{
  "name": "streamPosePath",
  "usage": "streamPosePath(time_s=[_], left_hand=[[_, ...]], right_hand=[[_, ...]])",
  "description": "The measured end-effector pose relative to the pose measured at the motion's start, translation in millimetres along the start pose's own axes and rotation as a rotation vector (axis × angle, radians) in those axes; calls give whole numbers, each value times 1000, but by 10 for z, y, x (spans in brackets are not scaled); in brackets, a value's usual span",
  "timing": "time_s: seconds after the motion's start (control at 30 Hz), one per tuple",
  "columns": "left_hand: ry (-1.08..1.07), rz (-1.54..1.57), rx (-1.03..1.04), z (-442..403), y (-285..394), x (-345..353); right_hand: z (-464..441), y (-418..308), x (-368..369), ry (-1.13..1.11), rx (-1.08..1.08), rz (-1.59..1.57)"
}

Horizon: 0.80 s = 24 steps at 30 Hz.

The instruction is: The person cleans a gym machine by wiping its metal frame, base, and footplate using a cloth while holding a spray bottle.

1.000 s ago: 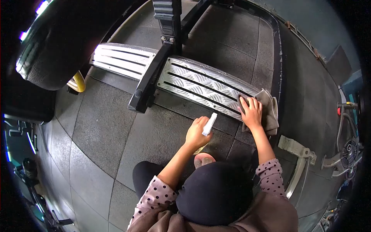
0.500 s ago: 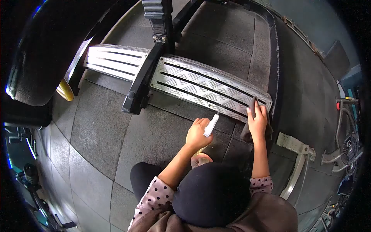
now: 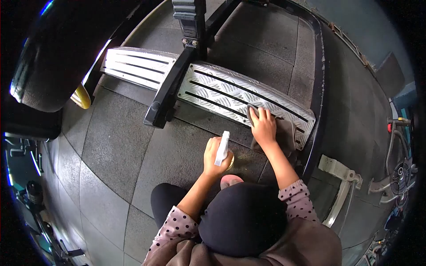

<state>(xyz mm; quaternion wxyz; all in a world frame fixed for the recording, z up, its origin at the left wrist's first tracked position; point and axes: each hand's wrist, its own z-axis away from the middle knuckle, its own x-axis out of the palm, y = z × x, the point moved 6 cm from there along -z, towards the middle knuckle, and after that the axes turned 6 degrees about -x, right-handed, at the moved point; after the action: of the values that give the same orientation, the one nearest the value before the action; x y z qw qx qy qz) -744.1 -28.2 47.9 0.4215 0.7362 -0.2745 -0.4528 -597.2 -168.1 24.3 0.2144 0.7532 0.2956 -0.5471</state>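
Observation:
A silver diamond-patterned footplate with black strips lies ahead of me, fixed beside a black metal bar. My right hand presses a grey-brown cloth on the plate's lower edge, right of its middle; part of the cloth hangs over that edge. My left hand is wrapped round a spray bottle with a white trigger head, held above the floor mats just below the plate. The bottle's body is mostly hidden by the hand.
Another silver plate lies left of the black bar. A curved black frame runs along the right. A dark padded machine part fills the upper left. A beige metal support stands at the right, with a wheeled machine beyond.
My right hand has slid the cloth leftward along the plate from its right end. My left hand has shifted left and slightly down with the spray bottle.

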Motion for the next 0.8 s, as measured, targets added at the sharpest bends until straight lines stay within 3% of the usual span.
streamPosePath(time_s=[0.13,0.4,0.67,0.8], left_hand=[[-43,-33,119,77,34,35],[12,-11,156,202,72,22],[-7,-13,192,247,67,9],[20,8,189,320,67,28]], right_hand=[[-175,-27,34,-69,33,13],[241,73,-19,-101,0,132],[112,23,-55,-12,-60,101],[176,55,-53,-137,-10,62]])
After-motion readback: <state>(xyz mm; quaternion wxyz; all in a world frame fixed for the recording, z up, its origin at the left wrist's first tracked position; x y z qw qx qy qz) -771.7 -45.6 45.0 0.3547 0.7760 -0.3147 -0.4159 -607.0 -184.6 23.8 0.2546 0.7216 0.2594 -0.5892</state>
